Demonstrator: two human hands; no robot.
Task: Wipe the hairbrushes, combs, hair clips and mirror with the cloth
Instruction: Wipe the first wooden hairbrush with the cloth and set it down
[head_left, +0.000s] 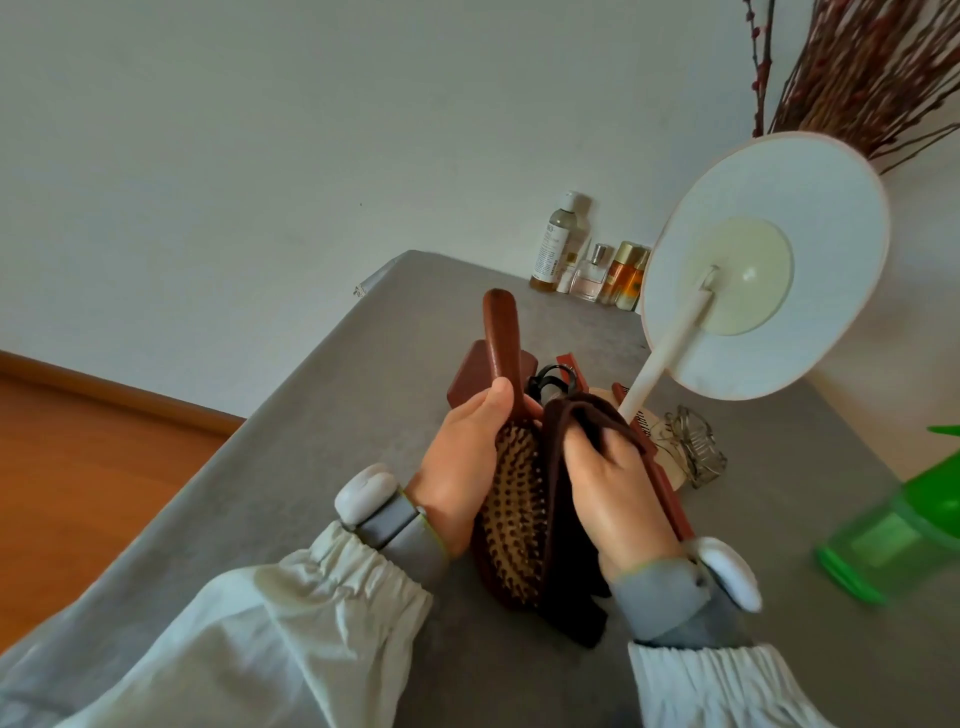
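Wooden hairbrush in left hand, brown cloth in right hand

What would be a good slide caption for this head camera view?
Left hand grips a wooden hairbrush while right hand wipes it with a brown cloth, beside a round mirror.

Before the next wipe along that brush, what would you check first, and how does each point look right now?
1. Left hand grips the brush at its neck: ok.
2. Right hand holds the cloth: ok.
3. Cloth lies against the brush's side: ok.
4. Bristles face the camera, easy to reach: ok.
5. Mirror stands close behind the hands, may get knocked: not ok.
6. Brush already clean: cannot tell.
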